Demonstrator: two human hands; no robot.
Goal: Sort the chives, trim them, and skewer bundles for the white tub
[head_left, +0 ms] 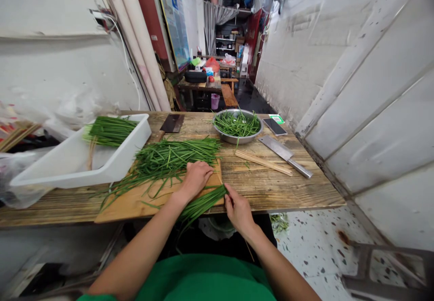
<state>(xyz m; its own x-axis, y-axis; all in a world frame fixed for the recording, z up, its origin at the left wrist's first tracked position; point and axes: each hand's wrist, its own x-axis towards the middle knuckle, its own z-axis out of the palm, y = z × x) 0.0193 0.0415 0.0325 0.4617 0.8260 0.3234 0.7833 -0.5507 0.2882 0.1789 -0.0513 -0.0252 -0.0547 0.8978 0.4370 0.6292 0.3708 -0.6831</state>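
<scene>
My right hand (239,209) is closed on one end of a small bunch of chives (203,204), which fans out leftward over the near edge of the cutting board (135,201). A thin stick (250,252) shows below that wrist. Fingers curled together, my left hand (197,178) rests at the near right side of a loose pile of long green chives (169,154); whatever its fingertips pinch is hidden. Right of the board lie several bamboo skewers (262,162).
A white tray (125,158) at left holds a neat bundle of chives (111,130). Behind the board are a dark blade (172,123) and a steel bowl (237,139) of cut greens. A cleaver (276,147) and phone (275,126) lie at right. A stool (389,265) stands on the floor.
</scene>
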